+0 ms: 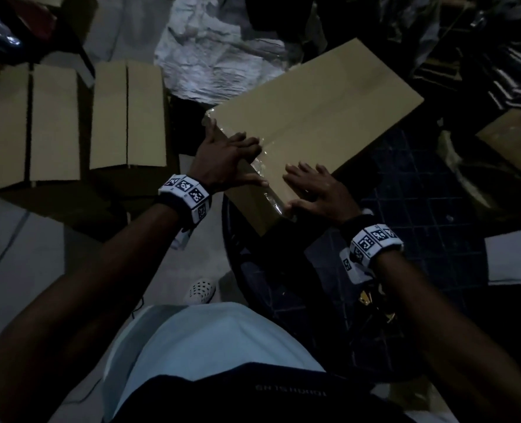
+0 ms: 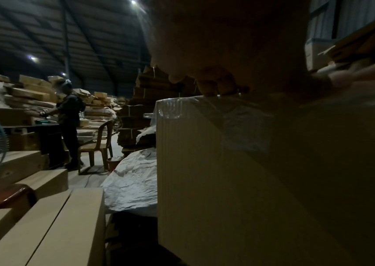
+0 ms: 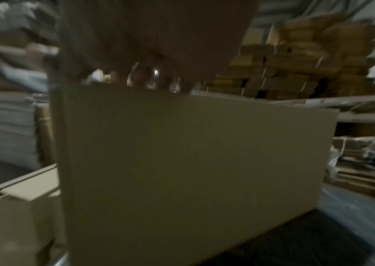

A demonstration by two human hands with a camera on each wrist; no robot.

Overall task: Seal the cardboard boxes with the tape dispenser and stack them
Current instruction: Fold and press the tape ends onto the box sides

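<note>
Pressing tape (image 1: 260, 161) flat over near end of box (image 1: 314, 117), under both hands: left hand (image 1: 222, 160) and right hand (image 1: 314, 187) spread open; next, probably lifting toward stack

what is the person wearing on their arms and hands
Both forearms are bare, with no sleeves and no gloves. The left hand and right hand each have a blocky white wristband behind them, the left wristband and right wristband, covered in black-and-white square code markers over a dark strap.
</note>
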